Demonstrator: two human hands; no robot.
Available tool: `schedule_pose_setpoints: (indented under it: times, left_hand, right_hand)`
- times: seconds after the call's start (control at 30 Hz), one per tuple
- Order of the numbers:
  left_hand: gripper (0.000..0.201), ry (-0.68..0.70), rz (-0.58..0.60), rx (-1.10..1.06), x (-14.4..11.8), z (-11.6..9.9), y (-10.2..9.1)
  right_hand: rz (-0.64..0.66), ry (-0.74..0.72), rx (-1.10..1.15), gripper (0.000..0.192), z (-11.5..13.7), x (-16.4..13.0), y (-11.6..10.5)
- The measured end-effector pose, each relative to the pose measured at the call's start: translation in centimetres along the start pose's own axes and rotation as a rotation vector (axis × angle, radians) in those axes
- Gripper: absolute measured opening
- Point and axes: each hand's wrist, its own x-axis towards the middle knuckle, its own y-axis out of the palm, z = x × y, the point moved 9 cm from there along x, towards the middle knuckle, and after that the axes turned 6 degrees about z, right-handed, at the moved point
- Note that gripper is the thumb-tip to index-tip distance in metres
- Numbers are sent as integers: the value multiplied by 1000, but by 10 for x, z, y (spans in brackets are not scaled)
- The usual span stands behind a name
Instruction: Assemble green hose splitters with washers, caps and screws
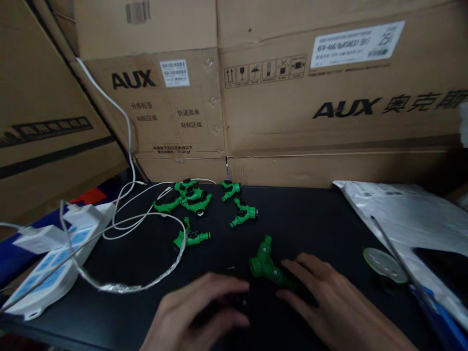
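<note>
A green Y-shaped hose connector (pixel 265 263) with a wide collar and two screw heads lies in front of me. My right hand (pixel 321 297) is closed around its near right branch, thumb below and fingers above; the end of that branch is hidden in shadow. To the left, my left hand (pixel 197 307) is curled, thumb and fingers on either side of something small and dark (pixel 239 298) that blends into the black table. A tiny metal piece, perhaps a screw (pixel 230 267), lies just beyond the left fingers.
More green hose connectors (pixel 243 213) lie farther back, several piled at left. A white cable (pixel 124 288) loops from a power strip (pixel 54 278). At right are a screwdriver-like rod (pixel 389 241), a round clear lid (pixel 384 264), a dark phone-like slab (pixel 444 268) and a silvery bag (pixel 402 204). Cardboard boxes (pixel 270 122) wall the back.
</note>
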Motion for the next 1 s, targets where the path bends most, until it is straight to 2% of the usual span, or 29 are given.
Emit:
schedule_pose_setpoints:
  times: [0.07,0.1,0.17,0.2,0.3,0.37,0.47,0.6,0.73,0.9,1.0]
  left_hand:
    - [27,6,-75,-33,39,-4,-22]
    - [29,1,-56,-96,56,-6,-24]
    - [39,-17,17,-283,86,-8,-20]
    - [38,-24,64,-339,97,-9,-15]
    - [38,-54,186,-493,115,-5,-1]
    - [43,-86,222,-581,118,1,3]
    - [45,-137,230,-648,114,6,4]
    - [45,-185,234,-695,109,9,5]
    - [38,-203,244,-725,107,13,8]
    - [36,-183,232,-691,111,16,8]
    - [37,-149,214,-576,113,15,5]
  right_hand:
    - [47,34,-21,17,7,4,15]
    - [54,49,-19,18,8,5,20]
    - [62,55,-11,21,9,5,28]
    - [49,45,-7,22,8,5,28]
    - [-31,24,-3,30,-3,8,12]
    - [-90,56,10,23,-18,15,-7]
    - [-48,114,101,16,-40,33,-21]
    - [23,157,276,16,-52,45,-11]
    - [30,145,377,19,-44,42,4]
    - [24,158,404,31,-37,41,7]
    - [31,196,542,32,-39,44,4]
